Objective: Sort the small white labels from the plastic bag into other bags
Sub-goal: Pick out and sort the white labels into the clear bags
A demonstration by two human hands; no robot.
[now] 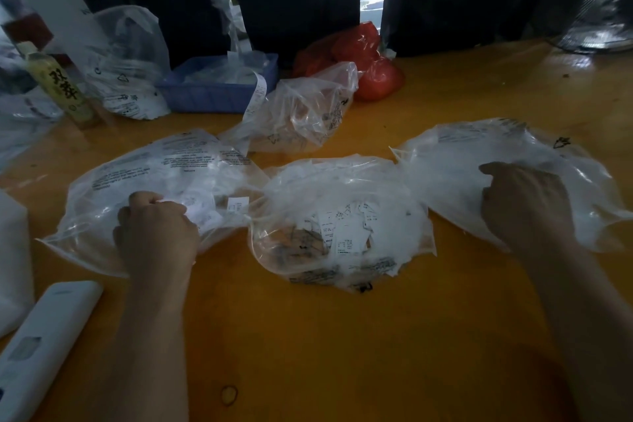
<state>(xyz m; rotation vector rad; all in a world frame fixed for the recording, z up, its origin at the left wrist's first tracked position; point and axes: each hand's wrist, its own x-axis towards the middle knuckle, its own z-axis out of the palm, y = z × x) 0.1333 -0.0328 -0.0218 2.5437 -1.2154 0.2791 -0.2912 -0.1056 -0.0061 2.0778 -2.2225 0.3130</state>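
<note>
Three clear plastic bags lie in a row across the middle of an orange table (308,353). The middle bag (342,226) holds a heap of small white labels (346,233). The left hand (156,236) rests on the left bag (154,181), fingers curled around a few labels at its opening. The right hand (524,205) lies on the right bag (496,161), fingers bent into the plastic; what they hold cannot be told. Toward the far edge sit a fourth bag (301,113), a blue tray (219,86), a red bag (366,58) and a bottle (58,82). A white remote (37,349) lies at the near left corner.
</note>
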